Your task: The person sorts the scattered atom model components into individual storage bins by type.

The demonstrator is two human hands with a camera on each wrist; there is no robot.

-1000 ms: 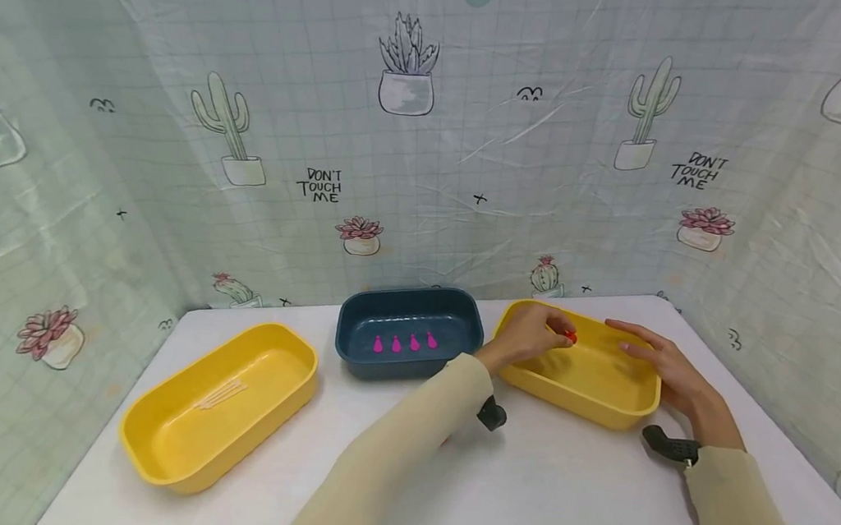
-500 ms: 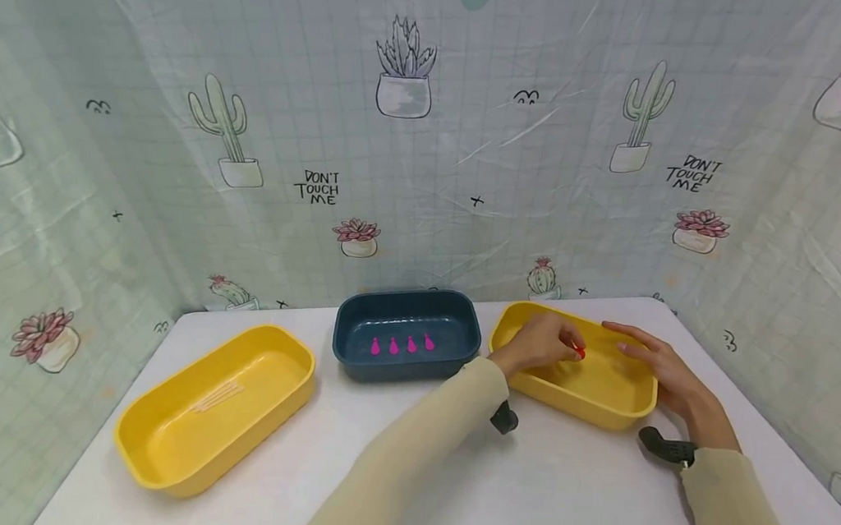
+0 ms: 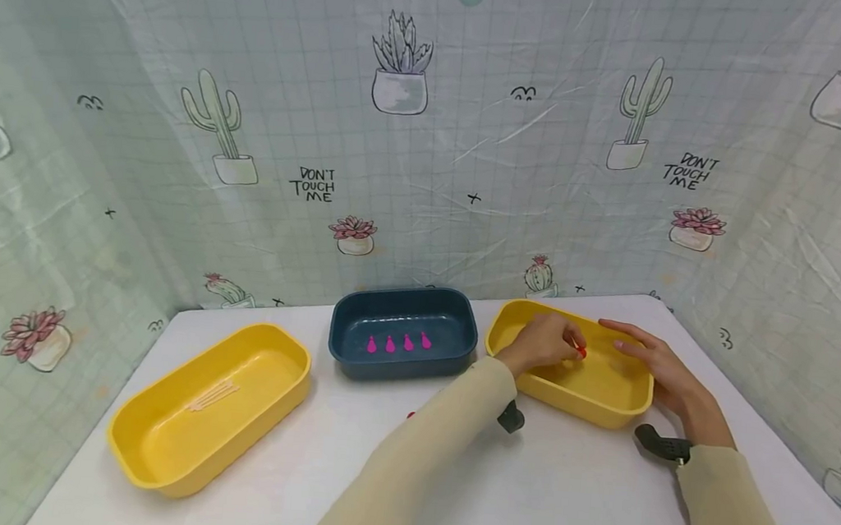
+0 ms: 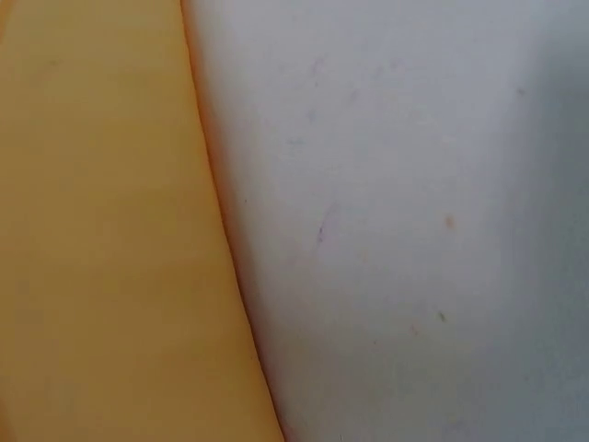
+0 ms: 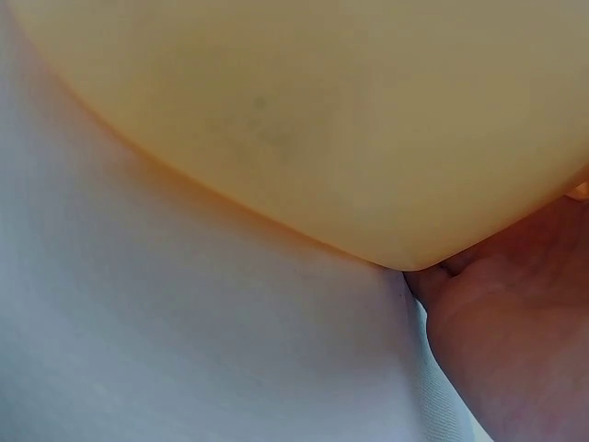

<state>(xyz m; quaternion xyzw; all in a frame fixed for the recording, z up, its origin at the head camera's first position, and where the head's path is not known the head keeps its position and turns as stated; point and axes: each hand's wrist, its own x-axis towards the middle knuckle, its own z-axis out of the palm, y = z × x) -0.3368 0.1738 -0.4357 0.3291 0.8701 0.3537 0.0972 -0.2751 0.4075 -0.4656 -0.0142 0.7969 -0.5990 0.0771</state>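
Observation:
In the head view my left hand (image 3: 546, 341) reaches into the yellow bin (image 3: 614, 389) on the right. Its fingertips pinch a small red piece (image 3: 581, 353), too small and too covered to tell its kind. My right hand (image 3: 667, 368) lies against that bin's right end, fingers stretched out by the far right corner of the rim. In the right wrist view, the palm (image 5: 515, 322) is beside the bin's outer wall (image 5: 368, 120). The left wrist view shows only a yellow bin wall (image 4: 101, 230) and white tabletop, no fingers.
A dark blue bin (image 3: 400, 370) at the back middle holds several pink pear-shaped pieces (image 3: 390, 344). At the left, another yellow bin (image 3: 260, 415) holds several thin pale sticks (image 3: 213, 395). A red bit (image 3: 412, 415) shows beside the left sleeve (image 3: 420, 460). A patterned curtain (image 3: 428, 164) hangs behind.
My left hand has moved slightly right and deeper into the right-hand yellow bin with the red piece. The right hand keeps its place at the rim. The whole view has shifted a little.

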